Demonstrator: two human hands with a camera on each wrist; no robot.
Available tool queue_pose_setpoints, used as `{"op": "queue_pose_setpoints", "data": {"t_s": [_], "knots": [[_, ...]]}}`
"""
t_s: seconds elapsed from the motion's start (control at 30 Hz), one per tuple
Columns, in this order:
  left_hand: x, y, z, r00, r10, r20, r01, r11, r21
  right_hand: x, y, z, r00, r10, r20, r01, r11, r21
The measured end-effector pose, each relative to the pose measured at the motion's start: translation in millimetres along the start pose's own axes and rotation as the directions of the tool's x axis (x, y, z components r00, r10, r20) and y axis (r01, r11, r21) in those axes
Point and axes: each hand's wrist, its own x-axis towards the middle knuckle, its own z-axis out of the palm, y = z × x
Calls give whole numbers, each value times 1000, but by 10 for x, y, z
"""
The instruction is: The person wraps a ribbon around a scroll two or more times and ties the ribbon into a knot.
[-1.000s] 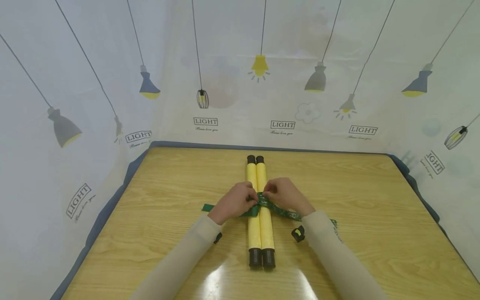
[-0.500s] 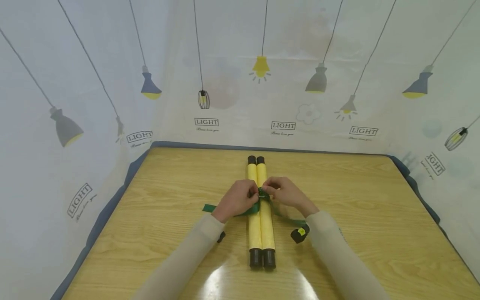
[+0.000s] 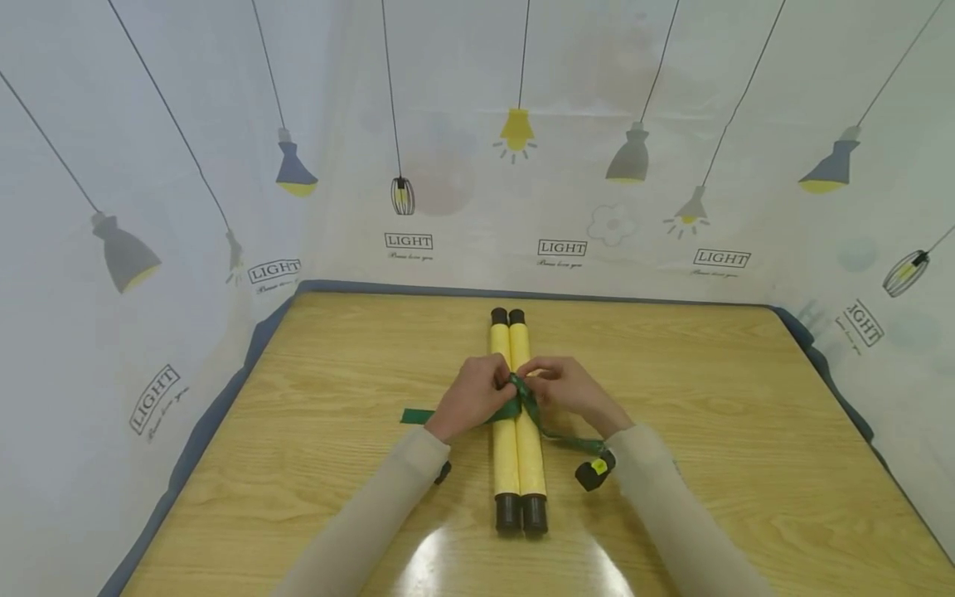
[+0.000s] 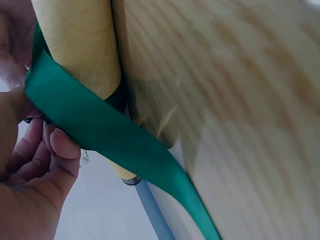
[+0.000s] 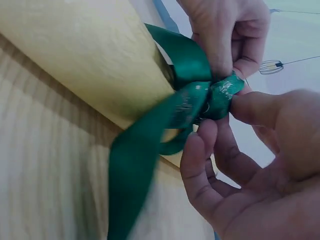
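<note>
Two yellow tubes (image 3: 531,464) with black end caps (image 3: 535,514) lie side by side on the wooden table. A green ribbon (image 3: 416,415) goes around their middle, its loose tails running out left and right. My left hand (image 3: 473,396) pinches the ribbon above the tubes with thumb and fingers. Facing it, my right hand (image 3: 573,390) pinches the ribbon at the same crossing. In the right wrist view a folded loop of printed ribbon (image 5: 225,97) stands between both hands' fingertips. The left wrist view shows one flat tail (image 4: 105,127) slanting past a tube (image 4: 80,45).
The wooden table (image 3: 358,348) meets white wall sheeting (image 3: 477,207) printed with lamps, with a blue edging (image 3: 403,288) along the join. A small black and yellow object (image 3: 594,470) sits by my right wrist. A dark object (image 3: 443,473) shows beside the left sleeve.
The ribbon's middle has been gathered up between the fingertips, and the right tail has shifted and twisted. Both hands stay close together over the tubes. The tubes have hardly moved.
</note>
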Motion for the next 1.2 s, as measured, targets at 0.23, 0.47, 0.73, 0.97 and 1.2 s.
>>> {"op": "queue_pose_setpoints", "data": {"t_s": [0.23,0.47,0.73,0.97,1.2], "knots": [[-17,-25,15,999,-17,-39,15,999,-37,7,40,44,998,59,-22,-59,998,9],[-33,-41,-10,999,-32,-25,29,993,-111,40,65,44,999,38,-16,-39,999,-23],[-56,-148,-63,1000,-28,-14,25,983,-180,65,46,37,1000,5,-29,-7,997,-80],[-114,-253,-223,995,-91,44,94,992,-81,25,-9,16,996,-44,-81,26,977,-212],[-113,-355,-294,972,-166,168,184,978,-101,-2,15,-19,991,-70,-110,39,963,-267]]}}
